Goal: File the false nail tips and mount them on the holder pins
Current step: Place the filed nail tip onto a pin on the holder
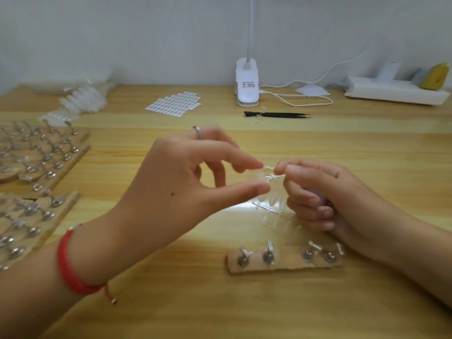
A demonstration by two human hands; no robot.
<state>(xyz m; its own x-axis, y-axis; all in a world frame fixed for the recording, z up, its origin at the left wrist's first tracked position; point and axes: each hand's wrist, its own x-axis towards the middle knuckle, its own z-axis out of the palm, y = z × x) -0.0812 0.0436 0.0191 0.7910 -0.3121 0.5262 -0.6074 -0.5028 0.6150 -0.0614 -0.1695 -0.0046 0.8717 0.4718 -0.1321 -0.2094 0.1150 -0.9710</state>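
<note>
Hands meet above the tabletop [244,304]: left hand [176,182] pinches the clear nail strip [267,207] between thumb and forefinger, right hand [325,192] has its grip clamped on the strip's top. Holder [281,266] with four pins lies just nearer.

Bare tabletop [379,152] lies open right of the right hand [325,192] and along the near edge. Pin boards [44,162] crowd the left side. A holder strip [283,263] sits just nearside of that hand, while tweezers [276,115] and a lamp base [247,81] occupy the far centre.
</note>
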